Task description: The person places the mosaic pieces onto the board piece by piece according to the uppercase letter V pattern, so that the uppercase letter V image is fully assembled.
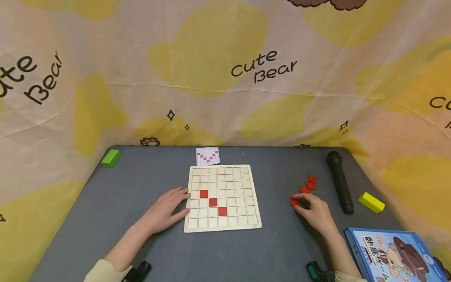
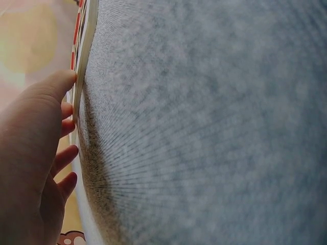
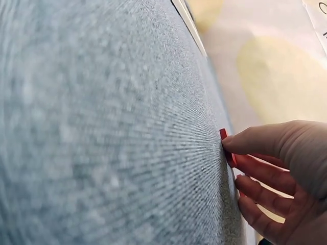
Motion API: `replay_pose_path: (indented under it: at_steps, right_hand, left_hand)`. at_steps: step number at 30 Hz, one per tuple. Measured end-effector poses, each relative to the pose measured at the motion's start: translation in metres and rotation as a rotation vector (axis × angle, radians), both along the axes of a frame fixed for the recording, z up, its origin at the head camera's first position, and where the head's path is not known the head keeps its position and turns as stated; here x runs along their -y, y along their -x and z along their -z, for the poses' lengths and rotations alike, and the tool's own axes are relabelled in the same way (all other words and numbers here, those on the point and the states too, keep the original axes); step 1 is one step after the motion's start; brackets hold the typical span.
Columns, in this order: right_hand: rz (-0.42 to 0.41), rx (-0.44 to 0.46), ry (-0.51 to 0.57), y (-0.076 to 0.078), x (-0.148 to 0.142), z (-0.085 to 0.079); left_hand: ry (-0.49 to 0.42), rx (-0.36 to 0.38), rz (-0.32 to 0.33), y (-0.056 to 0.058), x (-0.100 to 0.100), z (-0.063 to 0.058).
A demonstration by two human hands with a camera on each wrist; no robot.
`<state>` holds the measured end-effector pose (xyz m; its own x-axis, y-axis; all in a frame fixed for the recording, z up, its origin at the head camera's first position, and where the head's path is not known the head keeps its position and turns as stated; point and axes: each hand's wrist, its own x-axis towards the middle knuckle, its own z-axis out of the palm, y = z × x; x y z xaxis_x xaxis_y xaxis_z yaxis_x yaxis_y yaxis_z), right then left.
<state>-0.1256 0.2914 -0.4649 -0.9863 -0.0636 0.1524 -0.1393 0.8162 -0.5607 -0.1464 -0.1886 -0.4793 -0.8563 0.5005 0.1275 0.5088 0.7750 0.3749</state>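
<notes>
Blue illustrated rectangular box [image 1: 398,256]: right of the cream square gridded board [image 1: 240,201]
Left hand [image 1: 163,210]: fingers extended, touching board's left edge
Right hand [image 1: 314,213]: pinches flat red square tile [image 1: 294,202], right of board

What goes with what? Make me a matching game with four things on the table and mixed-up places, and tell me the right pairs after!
Things
1. Green rectangular block
2. Black cylindrical microphone
3. Small white card with a pinkish-red V pattern
4. Cream square grid board

Places
A. At the board's far edge
B. Touched by the left hand
C. At the far left corner of the dark grey table
D. Between the loose red square tiles and the yellow rectangular block

Right pairs: 1-C, 2-D, 3-A, 4-B
</notes>
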Motion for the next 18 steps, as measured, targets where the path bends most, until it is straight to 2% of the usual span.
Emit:
replay_pose_path:
  at_steps: [8,18]
  right_hand:
    - [-0.007,-0.044,0.018,0.004,0.01,0.001]
    - [-0.051,-0.063,0.077,0.019,0.042,0.002]
  left_hand:
    - [0.005,-0.005,0.006,0.0,0.002,0.0]
    - [-0.001,0.003,0.009,-0.001,0.001,-0.001]
